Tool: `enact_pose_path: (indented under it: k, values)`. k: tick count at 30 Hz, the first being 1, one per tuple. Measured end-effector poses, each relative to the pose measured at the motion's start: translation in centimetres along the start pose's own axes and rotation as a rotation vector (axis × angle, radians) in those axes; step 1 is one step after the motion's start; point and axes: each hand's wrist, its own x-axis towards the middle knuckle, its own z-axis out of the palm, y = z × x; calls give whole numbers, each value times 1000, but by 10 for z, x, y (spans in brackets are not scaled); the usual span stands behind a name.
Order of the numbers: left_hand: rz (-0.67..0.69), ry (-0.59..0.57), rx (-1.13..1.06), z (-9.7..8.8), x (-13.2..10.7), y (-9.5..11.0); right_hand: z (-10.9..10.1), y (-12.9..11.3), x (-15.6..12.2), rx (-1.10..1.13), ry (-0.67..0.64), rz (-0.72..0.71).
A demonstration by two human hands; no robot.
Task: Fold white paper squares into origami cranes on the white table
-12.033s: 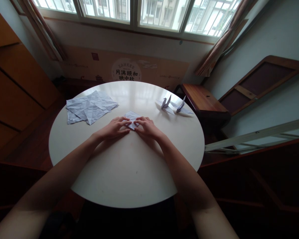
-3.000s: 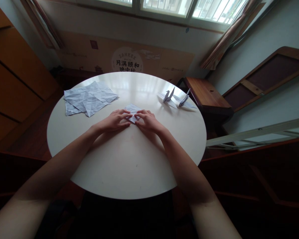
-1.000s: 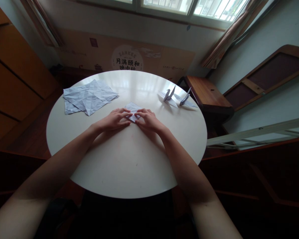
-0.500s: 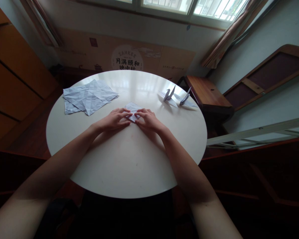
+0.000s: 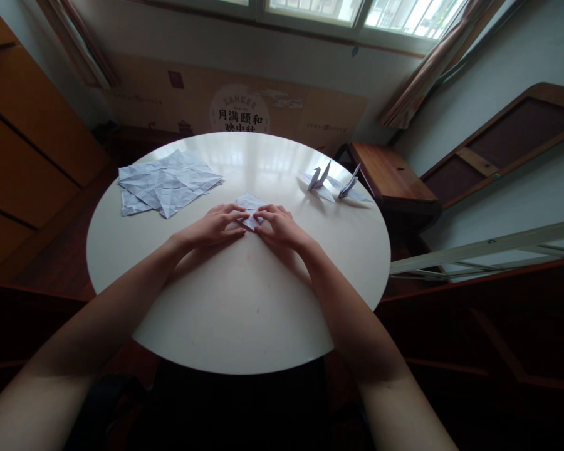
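Observation:
A small folded sheet of paper [image 5: 249,200], diamond-shaped with a crease across it, lies on the white round table [image 5: 244,300]. From the left, my left hand [image 5: 219,224] grips its edge between thumb and fingers. My right hand [image 5: 279,225] pinches the opposite edge in the same way. Both wrists stay low over the tabletop, and the fingers cover the paper's side corners. Two folded paper cranes, a nearer-left crane [image 5: 318,181] and a right-hand crane [image 5: 349,186], stand beyond my right hand.
Several creased paper sheets [image 5: 169,181] lie in an overlapping pile at the table's far left. A wooden side table [image 5: 390,172] stands just past the right edge. Behind are a printed wall panel [image 5: 282,116] and a window [image 5: 319,9].

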Motion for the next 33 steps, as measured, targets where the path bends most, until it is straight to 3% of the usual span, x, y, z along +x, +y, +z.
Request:
enact_pose_path:
  k: [33]
  values:
    - [24,18,-10,5,0,-7,-2,-1,0,-18,-11,2]
